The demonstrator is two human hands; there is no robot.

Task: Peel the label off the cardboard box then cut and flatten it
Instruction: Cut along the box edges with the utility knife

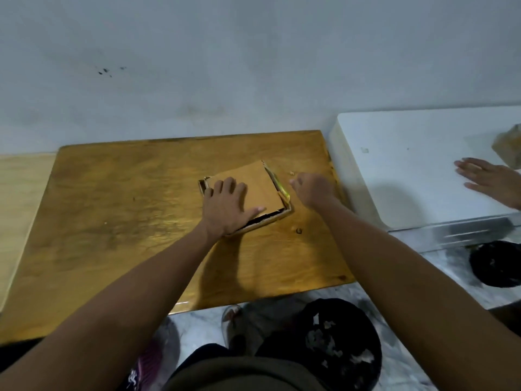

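Flattened brown cardboard box lies on the glossy honey-coloured wooden bench, right of centre and turned diamond-wise to the bench edges. Top panel sits slightly askew; a dark gap shows along the near edge, a yellowish strip along the right edge.

Left hand rests palm-down on the box, fingers spread and flat, thumb stretched toward the right across the near part of the panel; it grips nothing. Right hand is just beside the box's right edge, over the bench, fingers loosely curled and pointing left; whether it touches the cardboard cannot be told, and nothing shows in it.

A small pale scrap lies on the bench just beyond the right hand.

To the right of the bench, a white flat-topped appliance or cabinet. Another person's hand lies open and flat on its top, near a crumpled brownish bag at the frame edge.

On the marbled floor below, a black bin with pale scraps inside, and a second dark container farther right.
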